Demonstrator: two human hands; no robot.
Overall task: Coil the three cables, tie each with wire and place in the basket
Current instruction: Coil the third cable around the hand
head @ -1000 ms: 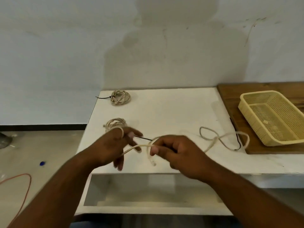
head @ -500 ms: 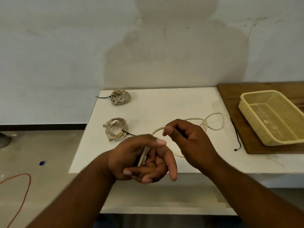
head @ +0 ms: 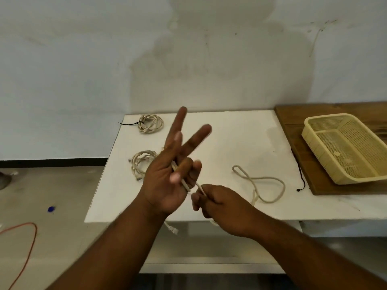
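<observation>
Left hand (head: 165, 178): raised at frame centre, palm toward the camera. Index and middle fingers straight and spread in a V; the thumb pins the loose cable (head: 270, 186) against the curled ring finger. The cable crosses the palm at a slant.

Right hand (head: 219, 203): just lower right of the left hand, fingers curled, pinching the same cable where it leaves the left palm.

Loose cable, remainder: lies in open loops on the white table (head: 230, 139), right of the hands. One plug end (head: 172, 230) hangs below the left wrist, past the table's front edge.

Far coil (head: 150, 123): upper left of the table, tied, with a black tail sticking out left.

Near coil (head: 141, 164): below it, partly hidden behind the left hand; cannot tell whether it is tied.

Basket (head: 316, 155): right of frame, on a wooden board (head: 289, 126), no cable in it.

Black wire (head: 299, 172): lies along the board's left edge, untouched.

Orange cord (head: 31, 237): on the floor, lower left.
</observation>
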